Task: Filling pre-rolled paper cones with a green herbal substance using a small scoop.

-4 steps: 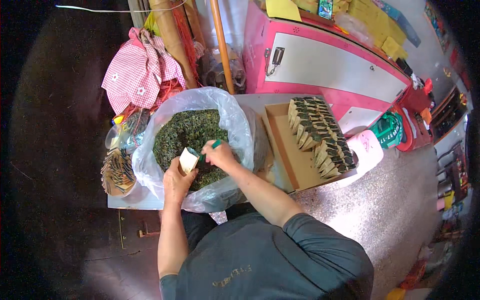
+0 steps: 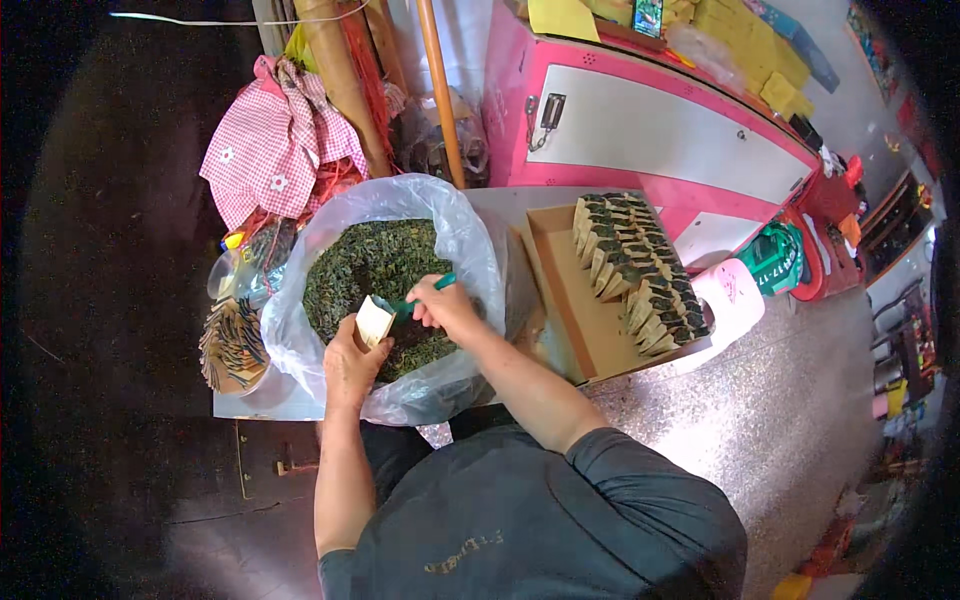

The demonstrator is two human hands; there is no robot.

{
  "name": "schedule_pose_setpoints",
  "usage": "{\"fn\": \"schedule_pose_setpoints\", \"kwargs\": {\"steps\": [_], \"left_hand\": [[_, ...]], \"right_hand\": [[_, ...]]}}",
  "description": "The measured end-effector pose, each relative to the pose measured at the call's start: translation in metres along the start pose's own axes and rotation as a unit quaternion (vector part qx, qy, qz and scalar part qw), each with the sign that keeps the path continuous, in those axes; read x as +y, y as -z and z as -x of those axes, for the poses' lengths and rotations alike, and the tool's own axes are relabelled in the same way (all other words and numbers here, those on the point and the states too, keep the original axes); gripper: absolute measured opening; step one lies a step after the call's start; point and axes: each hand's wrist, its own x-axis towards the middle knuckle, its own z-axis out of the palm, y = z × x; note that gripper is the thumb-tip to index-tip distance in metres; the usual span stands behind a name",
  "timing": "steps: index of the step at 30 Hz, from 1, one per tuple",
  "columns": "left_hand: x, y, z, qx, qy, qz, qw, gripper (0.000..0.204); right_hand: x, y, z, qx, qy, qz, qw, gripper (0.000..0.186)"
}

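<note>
A clear plastic bag (image 2: 285,330) stands wide open in front of me, full of dark green dried leaves (image 2: 345,255) that look like tea. Over the leaves, my left hand (image 2: 350,362) grips a small cream paper packet (image 2: 374,322) upright between thumb and fingers. My right hand (image 2: 443,306) is closed round the handle of a green scoop (image 2: 406,308), whose front end is at the packet's mouth. What lies in the scoop is too small to make out. To the right, a cardboard box (image 2: 560,290) holds rows of similar packets (image 2: 625,250) with dark tops.
Left of the bag, a round tub (image 2: 262,390) holds many packets standing on edge. Behind it hang a pink checked cloth (image 2: 270,150) and wooden poles (image 2: 440,90). A pink and white cabinet (image 2: 660,110) stands at the back. A pink stool (image 2: 735,300) is beyond the box.
My right hand has turned and shifted slightly right, so more of the green scoop's handle shows above it. The left hand keeps the packet in nearly the same place.
</note>
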Motion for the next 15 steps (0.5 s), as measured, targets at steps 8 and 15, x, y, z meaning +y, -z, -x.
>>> {"fn": "schedule_pose_setpoints", "kwargs": {"steps": [8, 15], "left_hand": [[0.003, 0.001, 0.000, -0.013, 0.009, -0.007, 1.000, 0.050], [0.000, -0.001, -0.001, -0.008, 0.001, -0.029, 1.000, 0.051]], "right_hand": [[-0.025, 0.022, 0.007, 0.062, 0.032, -0.157, 0.985, 0.020], [-0.037, 0.021, 0.017, 0.034, 0.045, -0.131, 0.990, 0.023]]}}
